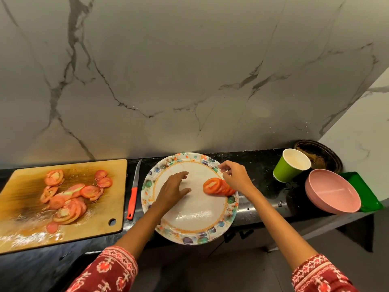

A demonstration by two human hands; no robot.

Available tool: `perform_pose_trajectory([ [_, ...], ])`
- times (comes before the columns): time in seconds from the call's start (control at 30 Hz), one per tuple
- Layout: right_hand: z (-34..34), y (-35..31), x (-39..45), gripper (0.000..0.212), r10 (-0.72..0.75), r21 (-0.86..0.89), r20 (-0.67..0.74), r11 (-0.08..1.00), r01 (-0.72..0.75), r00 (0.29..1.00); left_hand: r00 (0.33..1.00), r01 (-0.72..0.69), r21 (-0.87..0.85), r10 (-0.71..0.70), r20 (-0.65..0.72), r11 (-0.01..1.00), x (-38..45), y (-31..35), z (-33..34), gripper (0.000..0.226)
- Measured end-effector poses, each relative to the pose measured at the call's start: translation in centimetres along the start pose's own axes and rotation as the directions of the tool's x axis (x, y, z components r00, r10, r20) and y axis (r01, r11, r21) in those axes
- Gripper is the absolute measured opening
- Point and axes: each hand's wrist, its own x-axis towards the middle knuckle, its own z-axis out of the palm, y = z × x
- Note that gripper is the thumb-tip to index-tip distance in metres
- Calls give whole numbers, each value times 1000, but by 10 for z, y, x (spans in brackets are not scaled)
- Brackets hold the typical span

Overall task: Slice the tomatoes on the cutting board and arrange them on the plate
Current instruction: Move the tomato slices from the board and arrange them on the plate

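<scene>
A wooden cutting board [109,186] lies at the left with several loose tomato slices [69,194] spread over its wet surface. A round plate [189,230] with a patterned rim sits in the middle of the black counter. A leaning row of tomato slices [216,186] rests on its right side. My left hand [170,190] lies flat and open on the plate's middle, holding nothing. My right hand [233,175] hovers over the right end of the row, fingers bent and apart, touching or nearly touching the slices.
A red-handled knife [133,192] lies between board and plate, blade pointing to the wall. At the right stand a green paper cup [290,165], stacked pink bowls [332,192], a green tray [366,194] and a dark round pan [320,154]. The marble wall rises behind.
</scene>
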Motion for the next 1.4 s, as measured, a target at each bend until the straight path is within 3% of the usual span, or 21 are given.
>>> perform_pose_trajectory([
  [0.17,39,-43,3,22,-126,46,14,991,125,992,982,50,5,-48,-182,999,-29,-36,-50,42],
  [0.5,139,-156,1,19,-340,108,162,939,326,926,909,234,98,-182,-375,967,-109,-116,-159,38],
  [0.7,179,-202,2,23,-325,53,253,945,323,911,858,349,104,-273,-436,931,-141,-159,-211,33],
  [0.83,207,-235,13,25,-292,-27,310,949,315,905,837,407,78,-337,-432,910,-151,-180,-236,33],
  [1.03,236,-256,31,26,-161,-209,316,949,234,935,853,379,34,-335,-401,925,-159,-201,-249,28],
  [1.2,241,-257,39,16,-103,-198,346,963,180,932,861,358,9,-326,-390,934,-159,-211,-255,29],
  [1.33,233,-263,37,8,-158,-143,368,964,223,916,879,309,-34,-299,-372,950,-153,-212,-256,29],
  [1.4,227,-273,35,17,-213,-84,369,962,261,905,891,275,-66,-280,-358,959,-149,-210,-257,27],
])
